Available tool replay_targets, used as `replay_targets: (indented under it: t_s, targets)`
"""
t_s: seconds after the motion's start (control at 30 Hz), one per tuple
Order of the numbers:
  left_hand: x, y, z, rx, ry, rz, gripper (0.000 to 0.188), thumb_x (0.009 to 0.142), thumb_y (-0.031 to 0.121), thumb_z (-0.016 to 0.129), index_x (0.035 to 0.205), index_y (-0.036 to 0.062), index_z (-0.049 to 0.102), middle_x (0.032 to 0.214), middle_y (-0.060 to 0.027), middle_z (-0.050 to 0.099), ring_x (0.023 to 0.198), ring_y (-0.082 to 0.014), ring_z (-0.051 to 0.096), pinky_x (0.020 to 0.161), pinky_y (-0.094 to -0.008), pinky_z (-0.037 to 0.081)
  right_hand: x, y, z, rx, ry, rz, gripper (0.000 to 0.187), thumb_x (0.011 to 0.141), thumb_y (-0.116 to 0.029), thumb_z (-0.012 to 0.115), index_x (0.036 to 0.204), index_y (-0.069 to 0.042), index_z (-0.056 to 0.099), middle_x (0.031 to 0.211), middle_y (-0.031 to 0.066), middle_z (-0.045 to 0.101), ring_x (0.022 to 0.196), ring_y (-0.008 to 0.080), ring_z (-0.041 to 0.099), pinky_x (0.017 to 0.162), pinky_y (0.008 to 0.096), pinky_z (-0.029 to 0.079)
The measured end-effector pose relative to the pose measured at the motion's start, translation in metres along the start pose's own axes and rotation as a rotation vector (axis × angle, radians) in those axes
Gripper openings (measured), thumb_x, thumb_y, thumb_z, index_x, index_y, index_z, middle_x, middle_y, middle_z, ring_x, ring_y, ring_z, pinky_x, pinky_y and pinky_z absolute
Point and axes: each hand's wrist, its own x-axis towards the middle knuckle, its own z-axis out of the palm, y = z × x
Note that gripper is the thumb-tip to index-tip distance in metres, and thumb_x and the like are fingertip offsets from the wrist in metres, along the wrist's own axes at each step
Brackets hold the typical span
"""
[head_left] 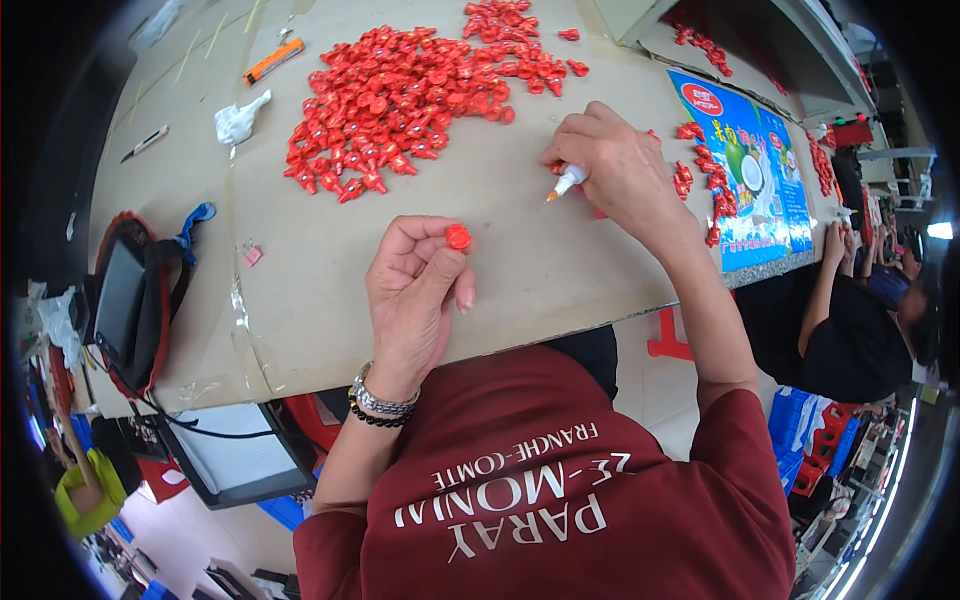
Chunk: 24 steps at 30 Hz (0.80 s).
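On my desk (520,300), the red heap (375,100) lies at eleven o'clock. My right hand (615,165), at two o'clock from my left hand (412,280), grips a white bottle (571,179). My left pinches one red piece (458,237); I should keep it steady.

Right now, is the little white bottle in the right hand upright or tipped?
Tipped: the white bottle slants in the right hand, its orange tip pointing toward the picture's lower left.

The maroon shirt (600,490) had a few lines of white capitals (525,492) across it, and the blue sheet (785,205) on the desk (310,270) had a red oval badge (701,98) plus some chunky characters.
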Motion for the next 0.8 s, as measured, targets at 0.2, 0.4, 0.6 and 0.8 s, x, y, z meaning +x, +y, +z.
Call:
replay_targets:
  t_s: [0.2,0.4,0.6,0.8]
  targets:
    - [-0.002,-0.002,-0.001,0.006,0.011,0.040,0.019,0.091,0.006,0.060,0.108,-0.0001,0.052,0.093,-0.0086,0.063,0.057,-0.0099,0.050,0.053,-0.0231,0.041,-0.002,-0.008,0.002,0.208,0.154,0.000,0.016,0.065,0.004,0.069,0.079,-0.005,0.068,0.079,0.0025,0.063,0.076,0.0197,0.057,0.063,0.0332,0.047]
    - [-0.004,-0.002,0.001,0.129,0.025,0.088,0.017,0.091,0.001,0.057,0.107,-0.0025,0.052,0.091,-0.0077,0.063,0.059,-0.0067,0.052,0.051,-0.0201,0.043,-0.021,-0.063,-0.002,0.987,0.183,0.312,0.010,0.073,0.003,0.069,0.081,-0.003,0.070,0.079,0.0053,0.066,0.074,0.0134,0.060,0.068,0.0257,0.047]
    - [-0.005,-0.004,0.005,0.208,0.049,0.134,0.015,0.090,0.000,0.060,0.103,-0.0027,0.054,0.085,-0.0059,0.063,0.058,-0.0054,0.053,0.049,-0.0193,0.043,-0.024,-0.076,0.006,0.877,0.278,0.271,0.010,0.073,0.001,0.071,0.082,-0.003,0.070,0.078,0.0056,0.066,0.074,0.0152,0.061,0.067,0.0277,0.048]
    - [-0.006,-0.006,0.007,0.275,0.066,0.147,0.014,0.089,0.000,0.061,0.101,-0.0026,0.055,0.082,-0.0056,0.064,0.056,-0.0043,0.052,0.048,-0.0187,0.043,-0.024,-0.078,0.009,0.679,0.323,0.131,0.014,0.066,0.002,0.074,0.078,-0.003,0.068,0.074,0.0068,0.064,0.070,0.0214,0.060,0.061,0.0314,0.048]
